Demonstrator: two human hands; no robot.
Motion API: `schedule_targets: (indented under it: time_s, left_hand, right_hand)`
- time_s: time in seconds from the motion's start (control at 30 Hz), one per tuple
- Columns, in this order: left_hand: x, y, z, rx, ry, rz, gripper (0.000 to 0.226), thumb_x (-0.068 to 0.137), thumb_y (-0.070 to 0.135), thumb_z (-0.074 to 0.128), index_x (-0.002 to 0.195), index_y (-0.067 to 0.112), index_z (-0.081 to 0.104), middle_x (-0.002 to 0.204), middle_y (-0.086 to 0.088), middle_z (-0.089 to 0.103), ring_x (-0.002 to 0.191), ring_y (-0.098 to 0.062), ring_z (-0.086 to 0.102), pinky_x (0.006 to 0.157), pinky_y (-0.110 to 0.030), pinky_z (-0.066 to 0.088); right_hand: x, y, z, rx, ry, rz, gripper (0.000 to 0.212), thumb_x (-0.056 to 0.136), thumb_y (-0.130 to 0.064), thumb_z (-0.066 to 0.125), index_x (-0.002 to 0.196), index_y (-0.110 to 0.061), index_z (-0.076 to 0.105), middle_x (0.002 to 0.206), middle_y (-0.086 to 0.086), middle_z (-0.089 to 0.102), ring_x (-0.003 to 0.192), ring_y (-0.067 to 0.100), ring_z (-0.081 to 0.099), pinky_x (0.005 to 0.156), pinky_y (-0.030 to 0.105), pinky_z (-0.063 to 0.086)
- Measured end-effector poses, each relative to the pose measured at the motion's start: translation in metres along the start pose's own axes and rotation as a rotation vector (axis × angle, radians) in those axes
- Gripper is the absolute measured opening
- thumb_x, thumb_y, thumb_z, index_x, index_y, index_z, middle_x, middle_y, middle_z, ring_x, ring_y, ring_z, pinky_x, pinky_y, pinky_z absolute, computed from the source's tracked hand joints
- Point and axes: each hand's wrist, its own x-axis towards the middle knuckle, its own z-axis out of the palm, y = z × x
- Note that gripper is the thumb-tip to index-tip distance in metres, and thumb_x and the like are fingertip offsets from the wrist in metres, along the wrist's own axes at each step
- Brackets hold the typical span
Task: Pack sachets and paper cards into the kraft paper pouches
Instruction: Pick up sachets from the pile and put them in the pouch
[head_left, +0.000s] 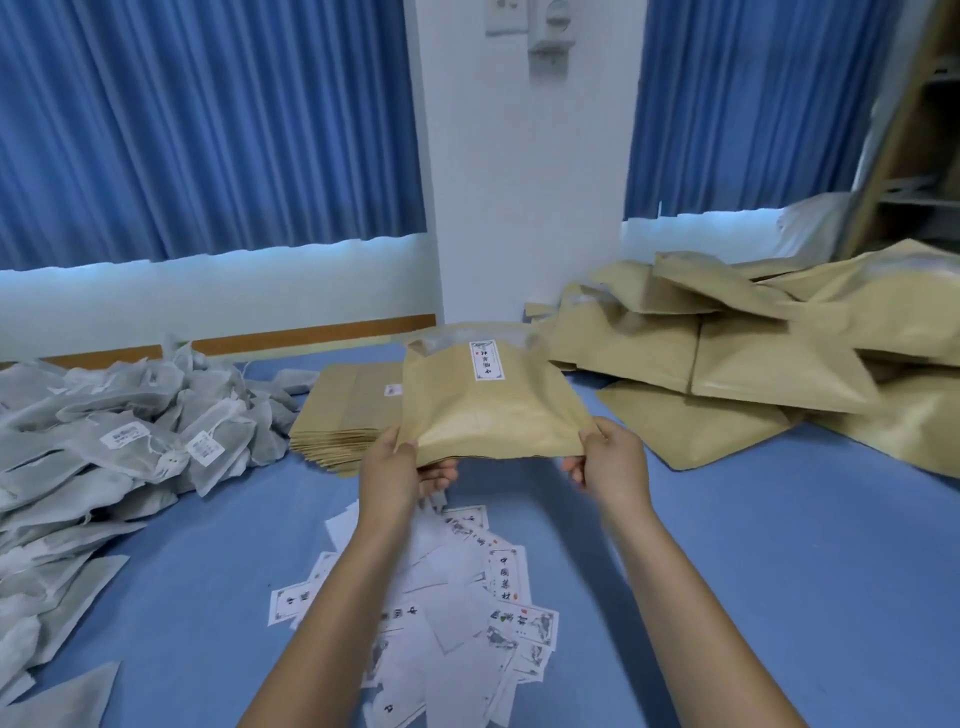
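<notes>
I hold a bulging kraft paper pouch (488, 410) with a white printed label above the blue surface, its near edge toward me. My left hand (400, 467) grips its near left corner, thumb on top. My right hand (605, 460) grips the near right corner. A flat stack of kraft pouches (348, 415) lies just behind and left of the held one. Grey mesh sachets (114, 447) with white tags are heaped at the left. Printed paper cards (467, 597) lie scattered under my forearms.
A loose pile of bulging kraft pouches (769, 348) fills the right back of the blue surface (779, 571). Blue curtains (208, 130) and a white wall stand behind. A wooden shelf frame (904, 130) leans at the far right.
</notes>
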Motion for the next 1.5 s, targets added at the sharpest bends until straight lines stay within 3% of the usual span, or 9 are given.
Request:
schedule_targets:
  time_s: [0.13, 0.43, 0.53, 0.63, 0.7, 0.77, 0.87, 1.07, 1.5]
  left_hand:
    - [-0.006, -0.009, 0.050, 0.010, -0.105, -0.017, 0.030, 0.101, 0.000, 0.029, 0.101, 0.016, 0.055, 0.053, -0.012, 0.064, 0.041, -0.016, 0.061, 0.041, -0.020, 0.050]
    - [-0.020, -0.029, 0.170, 0.059, -0.364, 0.146, 0.033, 0.099, -0.003, 0.028, 0.106, 0.009, 0.058, 0.051, -0.010, 0.061, 0.038, -0.018, 0.054, 0.040, -0.021, 0.045]
    - [-0.010, -0.002, 0.232, -0.029, -0.492, 0.179, 0.024, 0.100, 0.001, 0.034, 0.119, 0.000, 0.049, 0.081, -0.023, 0.063, 0.046, -0.016, 0.061, 0.047, -0.023, 0.051]
    - [-0.008, 0.029, 0.298, -0.310, -0.696, -0.008, 0.049, 0.100, 0.011, 0.045, 0.143, 0.011, 0.021, 0.130, -0.023, 0.053, 0.089, -0.030, 0.070, 0.076, -0.032, 0.058]
    - [-0.015, 0.037, 0.328, -0.301, -0.779, -0.102, 0.071, 0.099, 0.013, 0.049, 0.151, 0.011, 0.000, 0.141, -0.019, 0.045, 0.107, -0.034, 0.064, 0.087, -0.040, 0.054]
    - [-0.023, 0.029, 0.343, -0.133, -0.781, -0.083, 0.072, 0.098, 0.012, 0.051, 0.152, 0.011, 0.003, 0.134, -0.014, 0.053, 0.098, -0.029, 0.066, 0.085, -0.038, 0.054]
    - [-0.029, 0.004, 0.343, 0.160, -0.714, 0.008, 0.064, 0.097, 0.020, 0.053, 0.150, 0.014, 0.018, 0.111, -0.011, 0.063, 0.090, -0.021, 0.064, 0.080, -0.032, 0.052]
    - [-0.019, -0.036, 0.299, 0.574, -0.684, 0.231, 0.046, 0.096, 0.022, 0.049, 0.141, 0.017, 0.041, 0.135, -0.005, 0.053, 0.120, -0.016, 0.051, 0.098, -0.026, 0.043]
    - [0.026, -0.035, 0.124, 0.619, -0.396, 0.231, 0.029, 0.093, 0.011, 0.053, 0.121, 0.008, 0.057, 0.116, -0.008, 0.061, 0.105, -0.019, 0.060, 0.092, -0.023, 0.043]
  right_hand:
    - [0.002, 0.007, -0.048, 0.054, 0.180, 0.002, 0.034, 0.085, -0.002, 0.038, 0.055, -0.018, 0.032, 0.043, -0.011, 0.026, 0.046, 0.013, 0.023, 0.042, 0.021, 0.020]
    - [0.018, 0.017, -0.151, 0.253, 0.489, -0.050, 0.028, 0.092, -0.010, 0.041, 0.064, -0.012, 0.044, 0.049, -0.004, 0.030, 0.044, 0.013, 0.025, 0.044, 0.023, 0.021]
    - [0.049, -0.010, -0.181, 0.426, 0.585, -0.092, 0.033, 0.094, -0.008, 0.038, 0.063, -0.017, 0.038, 0.048, -0.004, 0.030, 0.039, 0.009, 0.024, 0.040, 0.019, 0.021]
    - [0.094, -0.054, -0.200, 0.676, 0.545, -0.112, 0.023, 0.100, -0.014, 0.036, 0.082, -0.018, 0.049, 0.062, 0.003, 0.048, 0.043, 0.010, 0.035, 0.038, 0.019, 0.028]
    - [0.115, -0.073, -0.206, 0.766, 0.415, -0.081, 0.014, 0.103, -0.026, 0.037, 0.104, -0.017, 0.048, 0.086, 0.008, 0.066, 0.059, 0.015, 0.056, 0.050, 0.020, 0.039]
    - [0.124, -0.069, -0.205, 0.679, 0.347, -0.015, 0.015, 0.101, -0.025, 0.042, 0.105, -0.014, 0.052, 0.093, 0.010, 0.068, 0.071, 0.020, 0.062, 0.056, 0.025, 0.045]
    - [0.118, -0.033, -0.191, 0.451, 0.338, 0.075, 0.017, 0.093, -0.013, 0.052, 0.087, -0.005, 0.065, 0.073, 0.008, 0.064, 0.059, 0.018, 0.055, 0.047, 0.022, 0.042]
    - [0.093, 0.006, -0.133, 0.284, 0.280, 0.071, 0.026, 0.093, -0.007, 0.049, 0.078, -0.013, 0.069, 0.076, 0.005, 0.067, 0.069, 0.018, 0.060, 0.055, 0.020, 0.044]
    - [0.035, 0.027, 0.038, 0.438, 0.061, 0.213, 0.031, 0.092, -0.005, 0.050, 0.066, -0.013, 0.066, 0.067, 0.003, 0.067, 0.068, 0.020, 0.061, 0.060, 0.026, 0.044]
